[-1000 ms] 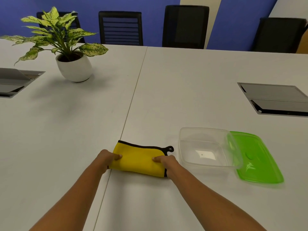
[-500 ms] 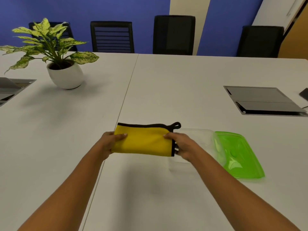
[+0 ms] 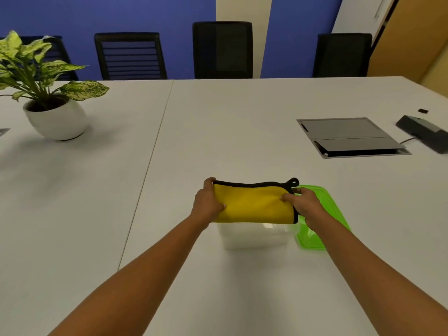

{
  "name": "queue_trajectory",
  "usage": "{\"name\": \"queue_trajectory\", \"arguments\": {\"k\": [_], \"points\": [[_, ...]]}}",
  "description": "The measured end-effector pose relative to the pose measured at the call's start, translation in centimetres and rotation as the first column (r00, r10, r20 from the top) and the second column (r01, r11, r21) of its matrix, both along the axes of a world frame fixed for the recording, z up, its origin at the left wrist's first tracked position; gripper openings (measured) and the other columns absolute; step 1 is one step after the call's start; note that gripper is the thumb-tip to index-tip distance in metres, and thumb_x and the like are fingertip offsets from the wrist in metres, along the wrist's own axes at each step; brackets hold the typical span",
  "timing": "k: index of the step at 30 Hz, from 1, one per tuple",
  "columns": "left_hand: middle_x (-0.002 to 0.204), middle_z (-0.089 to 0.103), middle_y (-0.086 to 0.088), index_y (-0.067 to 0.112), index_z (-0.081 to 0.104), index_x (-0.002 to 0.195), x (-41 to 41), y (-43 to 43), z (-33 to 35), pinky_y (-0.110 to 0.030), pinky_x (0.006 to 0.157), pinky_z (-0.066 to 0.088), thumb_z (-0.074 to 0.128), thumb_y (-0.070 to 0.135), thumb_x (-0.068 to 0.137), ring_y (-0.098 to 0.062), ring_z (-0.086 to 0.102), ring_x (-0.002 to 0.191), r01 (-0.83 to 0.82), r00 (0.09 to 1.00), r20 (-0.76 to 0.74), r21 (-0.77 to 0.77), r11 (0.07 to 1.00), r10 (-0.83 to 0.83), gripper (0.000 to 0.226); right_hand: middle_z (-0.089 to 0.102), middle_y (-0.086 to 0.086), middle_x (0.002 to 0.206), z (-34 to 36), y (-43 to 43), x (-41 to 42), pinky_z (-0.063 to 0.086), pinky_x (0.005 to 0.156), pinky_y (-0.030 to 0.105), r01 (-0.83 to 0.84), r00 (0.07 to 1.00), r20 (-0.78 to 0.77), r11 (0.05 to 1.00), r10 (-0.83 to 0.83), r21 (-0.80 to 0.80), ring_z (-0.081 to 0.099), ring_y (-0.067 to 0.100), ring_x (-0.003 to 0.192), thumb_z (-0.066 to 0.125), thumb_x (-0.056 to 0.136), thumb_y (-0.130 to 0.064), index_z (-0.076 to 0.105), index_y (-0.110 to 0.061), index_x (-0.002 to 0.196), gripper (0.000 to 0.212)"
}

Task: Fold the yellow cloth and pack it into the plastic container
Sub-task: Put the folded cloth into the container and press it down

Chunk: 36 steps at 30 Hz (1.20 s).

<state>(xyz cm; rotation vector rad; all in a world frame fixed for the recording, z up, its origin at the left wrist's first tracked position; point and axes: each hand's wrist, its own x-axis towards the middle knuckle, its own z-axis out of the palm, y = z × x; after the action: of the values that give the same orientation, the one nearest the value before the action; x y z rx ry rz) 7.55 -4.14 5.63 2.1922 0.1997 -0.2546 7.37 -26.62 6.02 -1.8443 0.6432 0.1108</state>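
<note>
The folded yellow cloth (image 3: 254, 204), edged in black with a small loop at its far right corner, hangs in the air just over the clear plastic container (image 3: 254, 236). My left hand (image 3: 208, 202) grips its left end and my right hand (image 3: 304, 204) grips its right end. The cloth hides most of the container's opening; only its near wall shows below. The green lid (image 3: 324, 214) lies flat on the table right beside the container, partly behind my right hand.
A potted plant (image 3: 55, 117) stands at the far left. A grey cable hatch (image 3: 349, 137) is set into the white table (image 3: 218, 129) at the right, with a dark device (image 3: 424, 132) beyond it. Black chairs (image 3: 221, 49) line the far edge.
Both hands lifted the folded cloth off the table and carried it to the right, from beside the container to just above it.
</note>
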Motion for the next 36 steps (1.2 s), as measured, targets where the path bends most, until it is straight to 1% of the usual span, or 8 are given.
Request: {"name": "queue_trajectory", "arguments": {"k": [5,10,14,19,24,30,34,36], "points": [[0.136,0.044,-0.018,0.011,0.031,0.139,0.0,-1.9,-1.2,-0.039,0.094,0.045,0.069,0.009,0.080,-0.035,0.047,0.122,0.061,0.998,-0.015,0.119,0.991,-0.059,0.070,0.055,0.021,0.128,-1.4,-1.4,-0.4,0.046,0.092,0.042,-0.010,0.999,-0.052,0.997,0.006,-0.071,0.054,0.036,0.113,0.071,0.079,-0.013,0.052,-0.004,0.125,0.051],[0.133,0.046,-0.019,0.008,0.032,0.137,-0.3,-2.2,-1.9,-0.036,0.094,0.044,0.069,0.010,0.080,-0.033,0.048,0.121,0.083,0.996,0.009,0.213,0.974,-0.087,0.069,0.058,0.020,0.126,-1.6,-1.2,-0.1,0.046,0.088,0.039,-0.087,0.996,-0.047,0.971,0.078,-0.224,0.056,0.035,0.112,0.071,0.079,-0.014,0.053,-0.005,0.125,0.050],[0.132,0.046,-0.019,0.008,0.029,0.138,-0.4,-2.4,-2.1,-0.035,0.093,0.044,0.067,0.009,0.081,-0.032,0.049,0.119,0.118,0.991,0.031,0.292,0.949,-0.133,0.068,0.057,0.019,0.129,-1.4,-0.8,0.3,0.045,0.094,0.041,-0.169,0.986,-0.061,0.924,0.158,-0.343,0.054,0.035,0.116,0.068,0.082,-0.015,0.048,-0.005,0.130,0.054],[0.127,0.049,-0.018,0.008,0.032,0.135,-0.5,-2.0,-2.2,-0.032,0.087,0.044,0.066,0.005,0.080,-0.030,0.052,0.113,0.126,0.988,0.040,0.357,0.925,-0.150,0.065,0.059,0.016,0.127,-1.5,0.3,0.0,0.045,0.092,0.037,-0.243,0.970,-0.108,0.850,0.218,-0.468,0.055,0.033,0.116,0.067,0.083,-0.018,0.050,-0.007,0.129,0.050],[0.123,0.052,-0.018,0.008,0.030,0.136,-0.8,-0.3,-2.2,-0.033,0.086,0.046,0.072,0.008,0.077,-0.031,0.054,0.111,0.167,0.985,-0.025,0.428,0.888,-0.173,0.073,0.062,0.016,0.122,-2.3,2.0,-1.1,0.046,0.089,0.034,-0.291,0.957,-0.149,0.791,0.251,-0.537,0.057,0.032,0.113,0.065,0.084,-0.019,0.051,-0.009,0.127,0.046],[0.116,0.054,-0.017,0.009,0.031,0.136,-1.6,0.8,-2.6,-0.030,0.080,0.048,0.065,0.002,0.081,-0.029,0.058,0.102,0.187,0.978,-0.013,0.510,0.840,-0.210,0.065,0.060,0.017,0.120,-2.9,4.5,-1.9,0.046,0.084,0.036,-0.316,0.949,-0.213,0.694,0.233,-0.647,0.057,0.035,0.110,0.049,0.091,-0.009,0.050,-0.006,0.119,0.029],[0.114,0.055,-0.018,0.006,0.028,0.137,-1.7,0.4,-2.9,-0.029,0.076,0.047,0.053,-0.003,0.086,-0.028,0.060,0.097,0.215,0.963,0.002,0.593,0.776,-0.268,0.057,0.059,0.020,0.119,-3.1,5.5,-1.7,0.046,0.081,0.034,-0.345,0.939,-0.237,0.689,0.251,-0.637,0.057,0.034,0.108,0.040,0.093,-0.002,0.047,-0.001,0.119,0.027],[0.117,0.054,-0.019,0.005,0.028,0.137,-1.8,0.0,-3.0,-0.030,0.079,0.049,0.049,-0.004,0.088,-0.029,0.061,0.098,0.246,0.954,-0.022,0.625,0.741,-0.298,0.054,0.058,0.021,0.120,-3.3,5.9,-1.7,0.046,0.083,0.035,-0.366,0.930,-0.257,0.688,0.261,-0.627,0.057,0.033,0.108,0.036,0.094,0.000,0.047,0.001,0.119,0.027]]}}
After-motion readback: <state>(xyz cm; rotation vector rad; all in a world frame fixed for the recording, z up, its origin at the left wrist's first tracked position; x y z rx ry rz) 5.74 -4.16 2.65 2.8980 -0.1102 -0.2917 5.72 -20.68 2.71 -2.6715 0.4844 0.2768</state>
